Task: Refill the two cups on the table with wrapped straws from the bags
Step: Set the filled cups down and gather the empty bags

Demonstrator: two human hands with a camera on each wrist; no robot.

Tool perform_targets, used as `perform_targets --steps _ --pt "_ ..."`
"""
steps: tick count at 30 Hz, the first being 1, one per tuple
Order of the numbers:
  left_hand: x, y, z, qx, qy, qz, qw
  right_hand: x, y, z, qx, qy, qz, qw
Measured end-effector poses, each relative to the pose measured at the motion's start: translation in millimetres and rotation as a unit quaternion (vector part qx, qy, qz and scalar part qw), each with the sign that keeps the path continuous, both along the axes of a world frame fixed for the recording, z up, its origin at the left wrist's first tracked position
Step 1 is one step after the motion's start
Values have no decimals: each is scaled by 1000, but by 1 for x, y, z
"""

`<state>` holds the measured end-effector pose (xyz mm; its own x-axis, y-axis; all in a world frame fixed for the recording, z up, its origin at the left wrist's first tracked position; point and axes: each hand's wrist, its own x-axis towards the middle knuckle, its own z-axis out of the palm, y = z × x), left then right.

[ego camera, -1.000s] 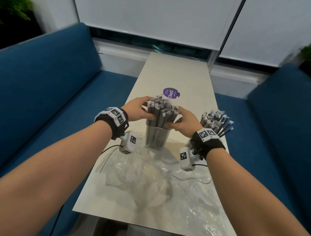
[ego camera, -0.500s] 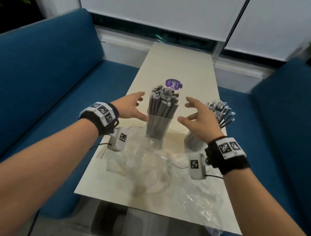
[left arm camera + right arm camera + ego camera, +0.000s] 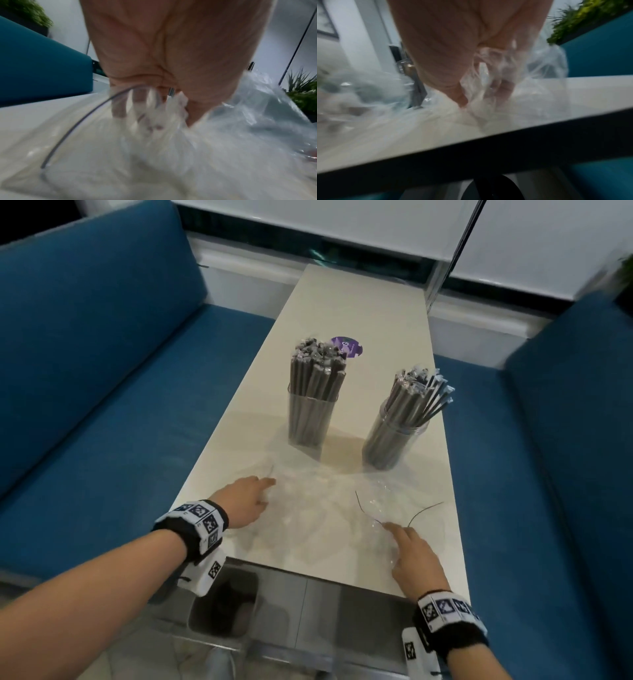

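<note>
Two clear cups stand on the cream table [image 3: 359, 313], both packed with grey wrapped straws: the left cup [image 3: 310, 419] upright, the right cup [image 3: 394, 440] with its straws [image 3: 419, 390] fanning right. Crumpled clear plastic bags [image 3: 318, 508] lie in front of them. My left hand [image 3: 255, 494] is down on the bags' left side; in the left wrist view its fingers [image 3: 120, 108] and thumb bunch the plastic [image 3: 163, 115]. My right hand [image 3: 404, 542] is near the front edge; in the right wrist view its fingers [image 3: 501, 88] and thumb pinch the plastic [image 3: 481, 105].
Thin dark twist ties [image 3: 363, 505] lie on the bags, one by my left hand [image 3: 77, 121]. A purple round sticker [image 3: 349, 347] sits behind the left cup. Blue benches [image 3: 102, 371] flank the table on both sides. The table's front edge [image 3: 488, 135] is just under my right hand.
Both hands let go of the straws in the left cup, drew back toward the front edge and came down onto the plastic bags. The cups stayed put.
</note>
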<state>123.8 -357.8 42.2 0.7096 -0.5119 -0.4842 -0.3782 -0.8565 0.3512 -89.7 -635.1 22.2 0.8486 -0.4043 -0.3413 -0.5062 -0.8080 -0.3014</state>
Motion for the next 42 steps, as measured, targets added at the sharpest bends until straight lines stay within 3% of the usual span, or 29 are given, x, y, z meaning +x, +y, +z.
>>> perform_targets --steps 3,6,8,11,14,19,23,25,28,30,32,33,34,37,38,40,42 --pt "-16 0 13 -72 -1 52 996 2 -1 16 88 -91 -62 990" --pt "-44 -11 33 -155 44 117 980 9 21 39 118 -189 -9 975" --pt "-68 -23 41 -233 102 155 955 16 41 49 172 -237 32 956" --pt "-111 -42 47 -399 207 226 864 23 74 57 255 -272 95 923" --pt "-140 -52 46 -489 211 329 780 19 92 62 364 -260 99 889" --pt "-156 -35 42 -508 155 409 742 -5 81 60 349 -170 221 895" --pt "-159 -17 48 -561 129 473 667 -32 55 63 285 -266 338 856" --pt "-164 -10 48 -564 114 495 651 -37 54 60 235 -267 401 844" --pt "-188 -11 52 -540 96 489 678 -23 69 49 234 -284 420 830" --pt "-206 -6 49 -557 111 484 666 -9 81 41 263 -322 399 817" --pt "-221 9 47 -584 159 460 649 0 95 29 317 -293 328 840" --pt "-228 21 46 -586 185 438 656 3 104 22 343 -251 293 857" --pt "-235 33 44 -568 197 410 686 3 114 13 374 -209 265 864" --pt "-256 64 29 -417 146 337 831 -5 139 -14 432 -112 227 865" --pt "-262 74 20 -372 133 327 859 -11 143 -20 447 -75 239 859" --pt "-267 90 1 -307 122 324 887 -30 143 -32 463 7 278 841" --pt "-266 105 -23 -268 118 341 893 -52 126 -50 422 81 316 846"
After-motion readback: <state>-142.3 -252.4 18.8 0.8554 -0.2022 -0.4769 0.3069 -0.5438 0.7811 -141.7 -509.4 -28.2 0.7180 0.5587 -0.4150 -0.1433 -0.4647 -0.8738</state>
